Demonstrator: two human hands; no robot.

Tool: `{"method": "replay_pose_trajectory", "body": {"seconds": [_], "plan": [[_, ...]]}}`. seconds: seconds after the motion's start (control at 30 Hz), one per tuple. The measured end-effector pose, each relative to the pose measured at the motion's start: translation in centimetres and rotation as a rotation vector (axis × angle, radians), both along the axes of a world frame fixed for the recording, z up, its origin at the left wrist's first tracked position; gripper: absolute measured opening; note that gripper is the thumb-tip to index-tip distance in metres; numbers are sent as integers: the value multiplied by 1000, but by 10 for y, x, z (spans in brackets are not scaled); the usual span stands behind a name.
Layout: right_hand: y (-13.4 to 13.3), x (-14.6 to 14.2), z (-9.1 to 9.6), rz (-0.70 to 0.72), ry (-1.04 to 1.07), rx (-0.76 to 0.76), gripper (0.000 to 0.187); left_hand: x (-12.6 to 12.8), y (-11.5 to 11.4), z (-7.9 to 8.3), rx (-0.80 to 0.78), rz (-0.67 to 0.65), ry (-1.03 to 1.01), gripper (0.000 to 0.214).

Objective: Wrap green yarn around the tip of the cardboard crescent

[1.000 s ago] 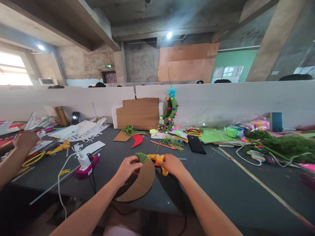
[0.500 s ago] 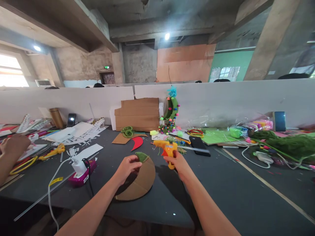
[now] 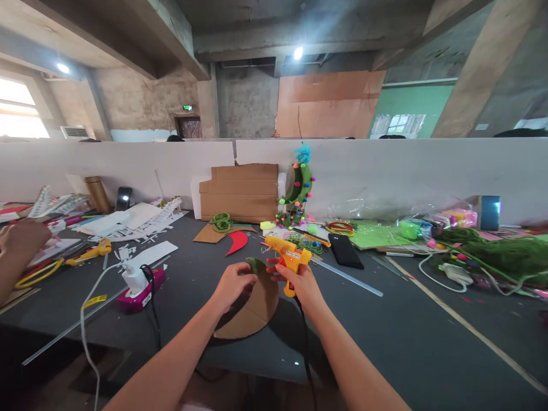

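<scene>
Hazy glare rings the ceiling lamp point(image 3: 298, 53), the window point(image 3: 19, 108) burns white, and soft shadows darken the table point(image 3: 385, 342).

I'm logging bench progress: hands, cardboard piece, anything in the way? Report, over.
Right hand holding yellow glue gun. Left hand at green end of curved cardboard piece. Red curved piece beyond left hand, not between hands.

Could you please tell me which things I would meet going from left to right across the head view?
Gold bottle, magenta power strip, left hand, yellow glue gun held in the right hand, black phone lying flat, upright phone-like device.
</scene>
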State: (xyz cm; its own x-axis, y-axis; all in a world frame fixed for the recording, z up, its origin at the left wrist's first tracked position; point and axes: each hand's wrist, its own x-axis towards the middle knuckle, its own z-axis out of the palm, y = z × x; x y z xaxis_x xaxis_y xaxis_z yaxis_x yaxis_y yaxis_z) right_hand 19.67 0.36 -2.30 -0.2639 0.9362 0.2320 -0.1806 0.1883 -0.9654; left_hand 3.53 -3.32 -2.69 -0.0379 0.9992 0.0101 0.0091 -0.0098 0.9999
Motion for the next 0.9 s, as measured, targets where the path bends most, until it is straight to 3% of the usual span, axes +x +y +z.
{"method": "replay_pose_trajectory", "body": {"seconds": [0.23, 0.47, 0.73, 0.9], "plan": [[1, -2, -3, -1, -56, 32, 37, 0, 0, 0, 7, 32, -21, 8], [-3, -2, -2, -29, -128, 79, 26, -2, 3, 8, 42, 111, -55, 11], [-7, 4, 4, -73, -186, 84, 23, -22, 2, 10, 93, 153, -55, 16], [-12, 4, 5, 39, -215, 62, 26, -36, -3, 12, 127, 149, -14, 14]]}}
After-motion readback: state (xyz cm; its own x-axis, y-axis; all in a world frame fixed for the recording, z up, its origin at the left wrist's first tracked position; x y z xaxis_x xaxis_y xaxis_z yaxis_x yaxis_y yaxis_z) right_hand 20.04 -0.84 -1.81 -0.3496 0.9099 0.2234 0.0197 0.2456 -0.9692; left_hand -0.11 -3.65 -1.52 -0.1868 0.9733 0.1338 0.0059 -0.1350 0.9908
